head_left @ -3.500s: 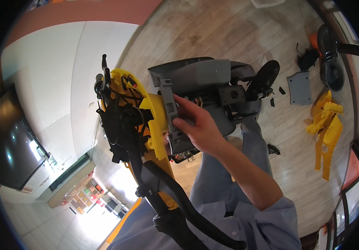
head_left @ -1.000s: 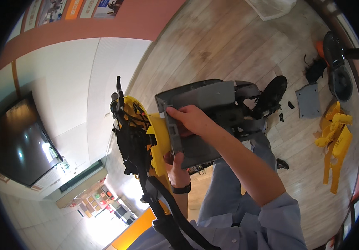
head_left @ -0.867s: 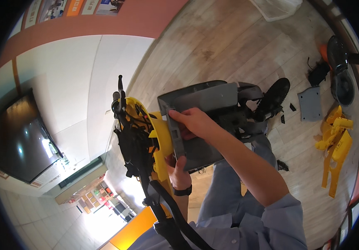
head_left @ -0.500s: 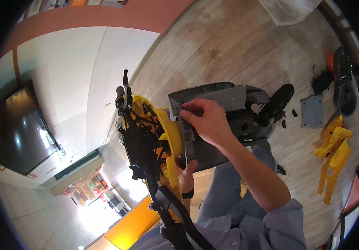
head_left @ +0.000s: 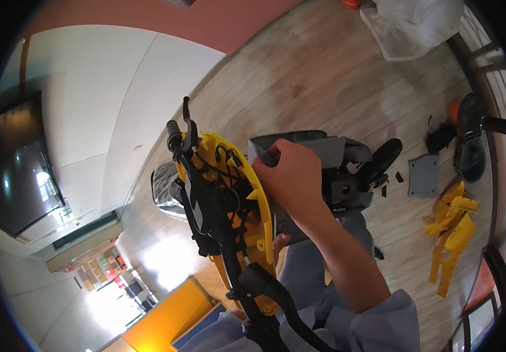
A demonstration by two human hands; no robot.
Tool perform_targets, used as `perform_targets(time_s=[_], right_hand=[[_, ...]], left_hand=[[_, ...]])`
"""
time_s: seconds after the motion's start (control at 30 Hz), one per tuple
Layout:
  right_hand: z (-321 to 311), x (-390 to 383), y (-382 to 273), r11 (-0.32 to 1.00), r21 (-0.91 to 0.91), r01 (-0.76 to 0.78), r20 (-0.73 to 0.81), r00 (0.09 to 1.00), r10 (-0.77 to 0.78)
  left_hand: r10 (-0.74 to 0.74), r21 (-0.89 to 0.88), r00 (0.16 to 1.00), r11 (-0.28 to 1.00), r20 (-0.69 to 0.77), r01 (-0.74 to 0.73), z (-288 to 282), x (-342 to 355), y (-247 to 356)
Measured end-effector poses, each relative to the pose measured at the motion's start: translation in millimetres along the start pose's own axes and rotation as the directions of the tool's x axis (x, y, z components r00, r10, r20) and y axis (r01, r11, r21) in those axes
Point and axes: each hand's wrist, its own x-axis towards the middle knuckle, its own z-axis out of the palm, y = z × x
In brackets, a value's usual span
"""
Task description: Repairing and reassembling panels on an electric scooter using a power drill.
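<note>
The grey panel (head_left: 317, 154) of the small yellow scooter (head_left: 229, 211) sat over my lap, above the wooden floor (head_left: 323, 76). My right hand (head_left: 291, 176) was closed on the panel's upper edge. My left hand (head_left: 280, 242) showed only fingertips beneath the yellow body; I couldn't tell its grip. Loose yellow parts (head_left: 452, 229) lay well apart.

bright daylight | window glare lower left | fisheye bend, dark rim

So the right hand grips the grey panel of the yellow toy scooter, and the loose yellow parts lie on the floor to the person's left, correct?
Not quite: in the head view the right hand does grip the grey panel, but the loose yellow parts lie on the floor to the person's right.
</note>
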Motion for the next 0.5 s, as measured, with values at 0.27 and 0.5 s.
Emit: perform_targets(time_s=[0.27,0.5], right_hand=[[-1.3,-11.1,-3.2,0.992,-0.115,0.048,-0.064,0.996,-0.055],[2.8,-10.6,37.6,0.879,0.465,-0.102,0.198,0.980,0.009]], left_hand=[[0.036,-0.009,0.998,0.999,-0.050,-0.036,3.2,5.3,2.1],[0.055,0.035,0.996,0.998,-0.070,-0.053,8.6,5.3,3.3]])
